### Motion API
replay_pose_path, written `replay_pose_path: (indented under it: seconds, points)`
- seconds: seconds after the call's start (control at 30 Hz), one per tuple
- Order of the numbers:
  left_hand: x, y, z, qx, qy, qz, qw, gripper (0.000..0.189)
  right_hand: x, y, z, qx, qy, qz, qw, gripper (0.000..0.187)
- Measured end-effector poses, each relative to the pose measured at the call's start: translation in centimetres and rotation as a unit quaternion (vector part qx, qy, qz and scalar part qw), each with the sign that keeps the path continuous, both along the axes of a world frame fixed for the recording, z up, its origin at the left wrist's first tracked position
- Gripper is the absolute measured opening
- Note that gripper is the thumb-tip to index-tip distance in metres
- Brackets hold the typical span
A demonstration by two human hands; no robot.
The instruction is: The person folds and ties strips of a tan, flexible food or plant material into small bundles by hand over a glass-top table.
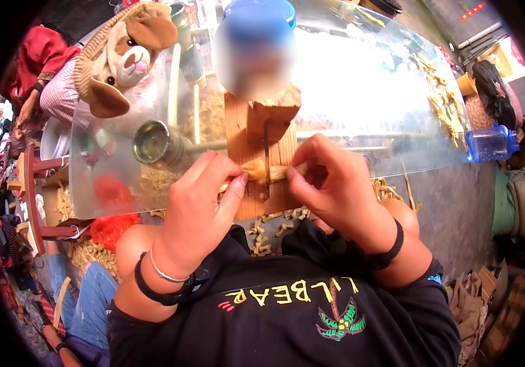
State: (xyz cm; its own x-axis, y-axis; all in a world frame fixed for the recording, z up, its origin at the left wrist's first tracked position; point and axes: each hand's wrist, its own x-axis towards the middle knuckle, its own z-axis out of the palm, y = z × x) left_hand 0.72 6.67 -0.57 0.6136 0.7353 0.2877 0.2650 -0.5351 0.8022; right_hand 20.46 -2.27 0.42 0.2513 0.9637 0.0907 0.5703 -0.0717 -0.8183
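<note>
Between my two hands stretches a pale tan strip (255, 169), folded or knotted near its middle. My left hand (203, 195) pinches its left end between thumb and forefinger. The other end is gripped by the fingertips of my right hand (340, 188). A thin upright metal blade or rod (267, 158), joined to a wooden block (271, 117), crosses in front of the strip. Whether it cuts into the strip, I cannot tell. Under both is a wooden board (239, 202), reaching over the table's near edge. Small tan knotted pieces (260, 234) lie below the board.
Left of the board, a metal-rimmed cup (152, 142) stands on the glass table (106, 202). Beyond it is a plush dog-face hat (125, 64). Tan strips (441, 101) and a blue plastic bottle (492, 143) lie at the right. Other people sit on the left, one in a red sleeve (47, 50).
</note>
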Motion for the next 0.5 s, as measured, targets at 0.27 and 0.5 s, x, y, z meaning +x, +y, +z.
replay_pose_path:
  seconds: [0.27, 0.5]
  points:
    - [-2.4, -3.3, -0.7, -0.188, -0.204, -0.108, 0.955, 0.030, -0.5, -2.8, 2.6, 0.104, -0.095, 0.188, 0.972, 0.037]
    - [-2.7, -5.2, 0.2, -0.298, -0.144, -0.143, 0.933, 0.058, -4.0, -4.1, 0.5, 0.243, -0.001, 0.142, 0.960, 0.026]
